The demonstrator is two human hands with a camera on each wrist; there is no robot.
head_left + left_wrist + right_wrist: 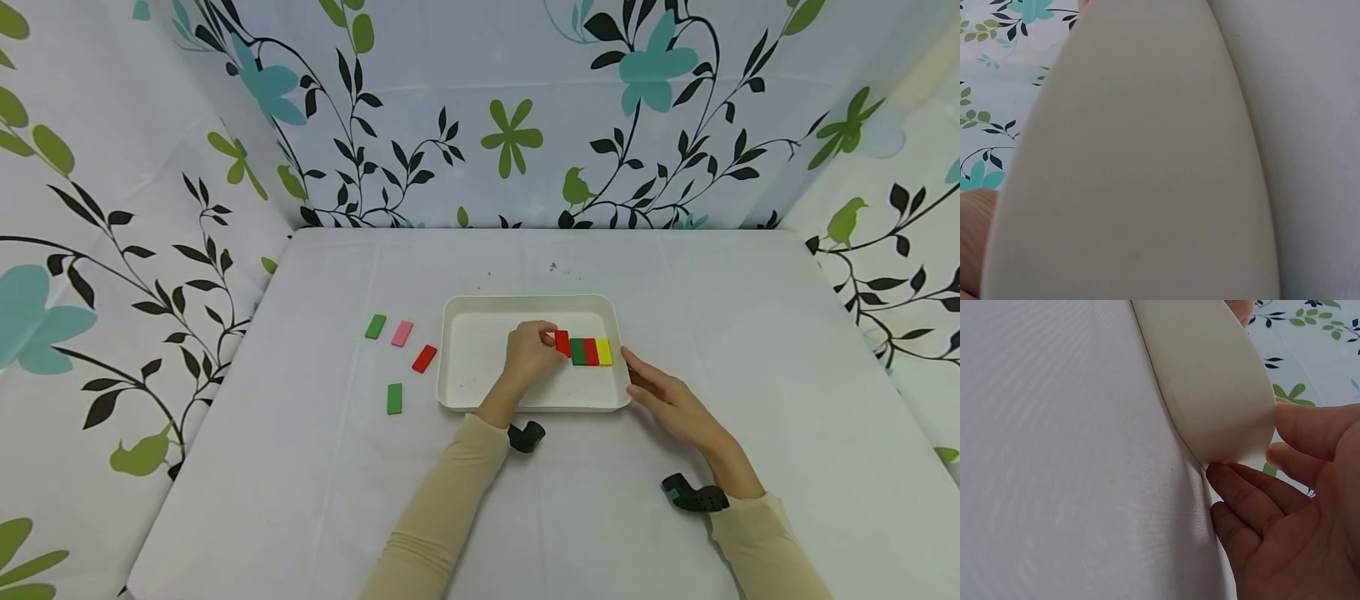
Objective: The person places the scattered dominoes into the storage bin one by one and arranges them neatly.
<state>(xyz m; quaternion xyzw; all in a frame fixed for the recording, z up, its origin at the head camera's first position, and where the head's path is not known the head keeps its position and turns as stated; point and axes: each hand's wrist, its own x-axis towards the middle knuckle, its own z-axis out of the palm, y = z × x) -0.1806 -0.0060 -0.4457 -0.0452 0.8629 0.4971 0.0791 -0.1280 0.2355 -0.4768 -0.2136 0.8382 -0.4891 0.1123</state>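
My left hand [529, 357] reaches over the white tray [472, 379] and pinches a red tile [562, 342] at its fingertips. Just right of that tile, a green tile [577, 352], another red tile [591, 352] and a yellow tile [604, 352] lie side by side in the tray. My right hand [675, 408] is at the tray's right end, its fairly straight fingers touching the outer wall, as the right wrist view also shows. Filling most of the left wrist view is the tray's outer wall [1141, 150], which hides the tiles there.
Left of the tray, a green tile [376, 326], a pink tile [402, 333], a red tile [424, 358] and a second green tile [394, 398] lie spread on the white table [300, 467]. Small dark specks [553, 267] show behind the tray. Patterned cloth [420, 83] surrounds the table.
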